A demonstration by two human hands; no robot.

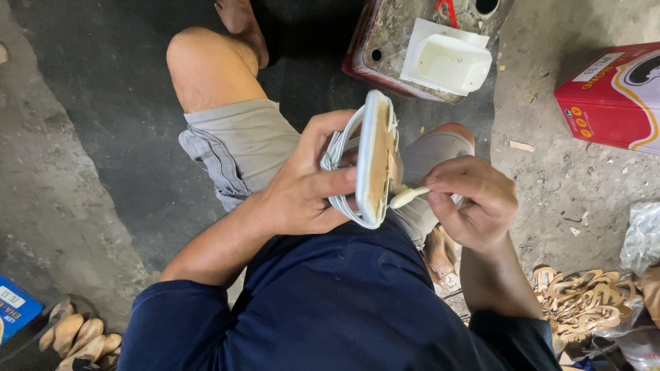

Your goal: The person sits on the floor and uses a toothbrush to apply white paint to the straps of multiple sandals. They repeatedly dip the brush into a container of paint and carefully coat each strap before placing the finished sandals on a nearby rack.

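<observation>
Head view, looking down over lap and dark blue shirt (357, 302). Left hand (302, 182) wrapped tight around a pale sandal (375, 158), held on edge above the knees, tan inner face turned right, white straps (337, 154) bunched under the fingers; thumb pressed across the sole's rim. Right hand (474, 203) pinched shut on a small brush (409, 197), cream-coloured tip touching the tan face near the lower end of the sandal. Hands close together, joined only through brush and sandal. Grey shorts (240, 141) below, bare knee (196, 58) up left, bare foot at top edge. Ahead of the knees: grimy red-rimmed metal can (385, 41) with a white plastic tub (450, 62) resting on top. Red cardboard box (612, 93) far right on the concrete floor (564, 172). Lower right: heap of tan strap pieces (584, 299), beside a clear plastic bag (643, 237). Lower left: row of tan sole pieces (75, 336), blue box (15, 306) just beside them. Contents of the tub not discernible.
</observation>
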